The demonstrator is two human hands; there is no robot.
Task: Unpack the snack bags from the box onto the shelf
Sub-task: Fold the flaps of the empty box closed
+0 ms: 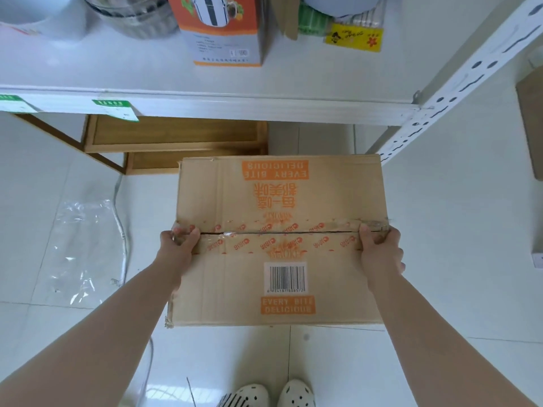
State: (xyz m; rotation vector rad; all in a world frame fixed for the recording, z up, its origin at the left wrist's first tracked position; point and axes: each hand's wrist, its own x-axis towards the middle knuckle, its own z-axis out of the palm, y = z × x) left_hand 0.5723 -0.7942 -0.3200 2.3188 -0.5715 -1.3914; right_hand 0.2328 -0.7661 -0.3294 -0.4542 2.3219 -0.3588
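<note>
One cardboard box [279, 239] is held between both hands above the white tiled floor [440, 230], in front of the white metal shelf [205, 104] and slightly below its front edge. The box is plain brown corrugated card, closed, with its two top flaps meeting along a centre seam that is covered by clear tape printed with small orange logos; the tape appears cut or split along the seam. The corners nearest the camera are scuffed and a little torn.

Orange panels reading "EVERY BITE DELICIOUS" are printed on both flaps, the far one upside down from this view. Large orange Chinese characters are seen on the far flap, also inverted. A white barcode label [285, 277] is stuck on the near flap; its digits are too small to be read with certainty.

The left hand [179, 245] is placed at the left end of the seam, its fingers [183, 232] curled over the edge and gripping the box. The right hand [382, 251] is placed at the right end, thumb on top and fingers wrapped round the side.

On the shelf an orange product carton [223, 30] showing a steel pot is stood, beside a yellow packet [355, 39]. Green price tags [116, 110] are hung from the shelf edge. A clear plastic bag [82, 245] is lying on the floor to the left.
</note>
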